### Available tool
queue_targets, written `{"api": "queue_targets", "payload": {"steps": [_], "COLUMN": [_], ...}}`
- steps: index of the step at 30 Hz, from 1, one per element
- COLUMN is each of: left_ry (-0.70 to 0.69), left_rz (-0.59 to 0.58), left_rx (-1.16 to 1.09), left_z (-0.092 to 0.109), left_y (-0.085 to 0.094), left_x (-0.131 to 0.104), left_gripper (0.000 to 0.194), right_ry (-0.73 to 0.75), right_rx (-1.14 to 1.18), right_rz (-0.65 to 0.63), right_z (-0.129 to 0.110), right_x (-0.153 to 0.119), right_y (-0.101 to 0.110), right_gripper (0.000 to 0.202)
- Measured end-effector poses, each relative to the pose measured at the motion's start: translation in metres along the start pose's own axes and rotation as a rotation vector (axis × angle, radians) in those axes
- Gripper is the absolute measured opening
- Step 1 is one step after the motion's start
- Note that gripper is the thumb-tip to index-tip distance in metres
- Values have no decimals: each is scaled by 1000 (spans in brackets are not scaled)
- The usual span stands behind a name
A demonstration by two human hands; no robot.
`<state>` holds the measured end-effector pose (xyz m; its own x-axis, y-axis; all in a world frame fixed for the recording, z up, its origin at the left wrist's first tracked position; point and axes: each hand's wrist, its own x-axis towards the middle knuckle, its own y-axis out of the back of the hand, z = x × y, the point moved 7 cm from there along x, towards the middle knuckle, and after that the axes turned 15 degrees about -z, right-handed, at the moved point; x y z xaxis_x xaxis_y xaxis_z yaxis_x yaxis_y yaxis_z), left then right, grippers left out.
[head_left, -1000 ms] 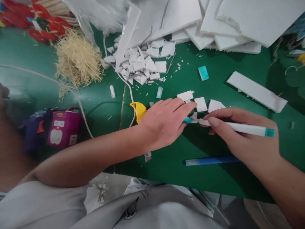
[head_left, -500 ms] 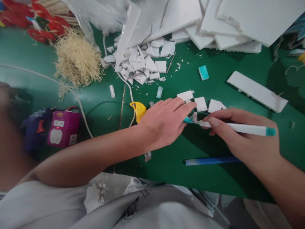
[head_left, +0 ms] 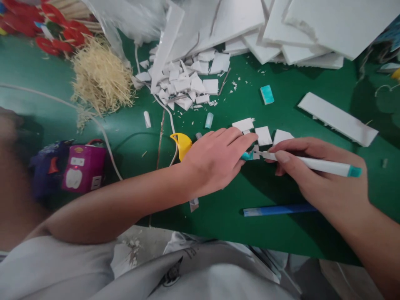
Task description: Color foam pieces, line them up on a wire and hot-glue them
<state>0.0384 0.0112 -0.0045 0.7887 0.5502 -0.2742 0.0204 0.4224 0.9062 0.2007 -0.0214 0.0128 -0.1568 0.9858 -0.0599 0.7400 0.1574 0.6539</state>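
My right hand (head_left: 325, 175) grips a marker pen (head_left: 328, 166) with a white barrel and a teal end, its tip pointing left. The tip meets a small foam piece (head_left: 248, 156), part teal and part white, that my left hand (head_left: 215, 160) pinches against the table. Most of that piece is hidden under my left fingers. Beside my left wrist lies a yellow curved plastic thing (head_left: 181, 145), partly covered by the hand. Just beyond my fingers are several white foam pieces (head_left: 263, 136). A blue pen (head_left: 275, 210) lies nearer to me, its right end behind my right hand.
A heap of foam scraps (head_left: 187, 81) and stacked foam sheets (head_left: 312, 33) occupy the far side. A foam strip (head_left: 339, 119) and a teal block (head_left: 266, 95) lie right. Left are wood shavings (head_left: 101, 77), a magenta power box (head_left: 83, 168) and a white cable (head_left: 100, 123).
My right hand and the marker have shifted slightly up, with the tip still at the foam piece. The left hand keeps its place.
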Motion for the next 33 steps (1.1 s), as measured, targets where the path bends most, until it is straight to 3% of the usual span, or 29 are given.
{"api": "queue_targets", "payload": {"steps": [5, 10, 14, 19, 33], "left_ry": [10, 13, 8, 10, 4], "left_rz": [-22, -26, -18, -13, -7], "left_rx": [-2, -1, -2, -1, 6], "left_z": [0, 0, 0, -1, 0], "left_y": [0, -1, 0, 0, 0], "left_x": [1, 1, 1, 0, 0], "left_gripper": [43, 43, 43, 42, 42], "right_ry": [6, -24, -27, -37, -60], "right_rx": [32, 5, -3, -18, 11], "right_rz": [-46, 5, -31, 16, -5], "right_z": [-2, 0, 0, 1, 1], "right_x": [3, 2, 2, 2, 1], "right_y": [0, 2, -1, 2, 1], "right_gripper": [17, 12, 20, 12, 16]}}
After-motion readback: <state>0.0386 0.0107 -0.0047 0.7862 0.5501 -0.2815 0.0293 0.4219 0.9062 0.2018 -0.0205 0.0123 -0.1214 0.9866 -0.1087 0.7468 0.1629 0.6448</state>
